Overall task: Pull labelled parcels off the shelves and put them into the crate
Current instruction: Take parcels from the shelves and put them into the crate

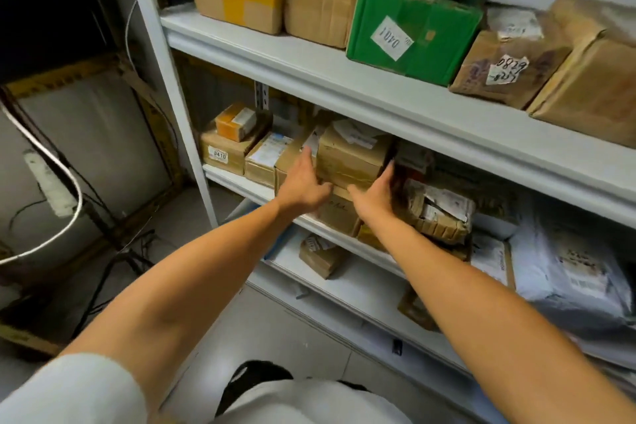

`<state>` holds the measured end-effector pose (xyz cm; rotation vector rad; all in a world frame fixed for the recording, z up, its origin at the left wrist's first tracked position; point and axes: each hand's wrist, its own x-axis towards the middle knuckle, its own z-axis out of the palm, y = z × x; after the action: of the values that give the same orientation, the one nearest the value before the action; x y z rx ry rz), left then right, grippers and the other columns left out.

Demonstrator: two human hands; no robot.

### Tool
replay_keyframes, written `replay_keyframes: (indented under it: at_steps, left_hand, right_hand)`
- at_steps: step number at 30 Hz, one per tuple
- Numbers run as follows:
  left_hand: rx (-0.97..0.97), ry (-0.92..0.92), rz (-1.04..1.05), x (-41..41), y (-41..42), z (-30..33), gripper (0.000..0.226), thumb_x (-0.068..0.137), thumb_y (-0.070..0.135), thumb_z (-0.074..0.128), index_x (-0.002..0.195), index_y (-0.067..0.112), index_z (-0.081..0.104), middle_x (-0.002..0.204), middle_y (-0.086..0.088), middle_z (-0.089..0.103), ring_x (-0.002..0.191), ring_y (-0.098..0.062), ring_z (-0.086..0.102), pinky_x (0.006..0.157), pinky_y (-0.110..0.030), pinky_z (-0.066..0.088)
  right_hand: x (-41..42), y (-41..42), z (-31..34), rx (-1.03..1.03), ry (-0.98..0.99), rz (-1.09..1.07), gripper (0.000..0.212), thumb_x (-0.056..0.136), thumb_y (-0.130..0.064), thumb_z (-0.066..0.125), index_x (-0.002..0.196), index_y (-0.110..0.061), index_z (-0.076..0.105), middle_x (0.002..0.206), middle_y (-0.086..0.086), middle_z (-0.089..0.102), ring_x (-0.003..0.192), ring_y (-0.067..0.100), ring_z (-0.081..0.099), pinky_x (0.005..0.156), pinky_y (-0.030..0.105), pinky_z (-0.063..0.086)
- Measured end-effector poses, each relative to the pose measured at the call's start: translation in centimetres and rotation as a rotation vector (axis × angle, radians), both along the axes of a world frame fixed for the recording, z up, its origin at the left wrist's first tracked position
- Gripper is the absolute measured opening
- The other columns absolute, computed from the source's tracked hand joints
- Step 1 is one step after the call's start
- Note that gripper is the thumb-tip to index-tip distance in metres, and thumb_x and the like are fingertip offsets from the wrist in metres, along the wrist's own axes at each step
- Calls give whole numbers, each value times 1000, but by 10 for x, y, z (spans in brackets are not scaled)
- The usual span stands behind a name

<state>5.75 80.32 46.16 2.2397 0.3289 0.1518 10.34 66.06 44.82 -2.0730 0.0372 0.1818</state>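
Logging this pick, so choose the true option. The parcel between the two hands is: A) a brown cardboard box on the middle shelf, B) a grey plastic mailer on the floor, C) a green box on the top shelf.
A: the left hand and right hand flank the brown cardboard box on the middle shelf.

On the middle shelf (241,179) the brown box (351,155) is hemmed in: a tall carton (292,162) touches its left side, where the left hand (303,188) lies flat in the seam, and a torn parcel (437,206) crowds the right, with the right hand (373,198) in that narrow gap. The upper shelf board (344,79) hangs close above. Open room lies in front of the shelves, over the floor (192,234). Cables (69,182) clutter the left.
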Motion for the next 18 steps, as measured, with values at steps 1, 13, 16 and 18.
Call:
replay_keyframes:
  at_steps: [1, 13, 16, 18]
  left_hand:
    - [-82, -13, -5, 5, 0, 1, 88, 90, 18, 66, 157, 5, 10, 158, -16, 30, 143, -30, 32, 107, -22, 27]
    - [-502, 16, -80, 46, 51, 1, 32, 101, 53, 47, 106, 27, 64, 99, 5, 63, 94, -14, 61, 77, -26, 49]
    - [-525, 55, -43, 49, 73, 0, 50, 91, 70, 50, 99, 23, 64, 99, 0, 66, 94, -17, 63, 83, -32, 52]
    - [-563, 111, -57, 50, 87, -6, 70, 82, 77, 55, 103, 12, 70, 100, -6, 73, 94, -19, 70, 90, -35, 53]
  right_hand:
    - [2, 0, 1, 49, 38, -2, 102, 93, -20, 68, 161, -28, -9, 167, 12, 13, 151, 33, 23, 119, 49, 28]
    - [-3, 18, 0, 299, 12, -277, 50, 102, -56, 42, 140, -22, 41, 137, 8, 49, 120, 27, 48, 93, 34, 36]
    - [-13, 19, -13, 378, -10, -422, 40, 101, -59, 42, 116, -24, 56, 114, -1, 57, 111, 21, 51, 97, 38, 38]
    - [-22, 21, -20, 466, -8, -504, 49, 100, -57, 48, 126, -17, 59, 119, -1, 56, 117, 19, 50, 102, 36, 41]
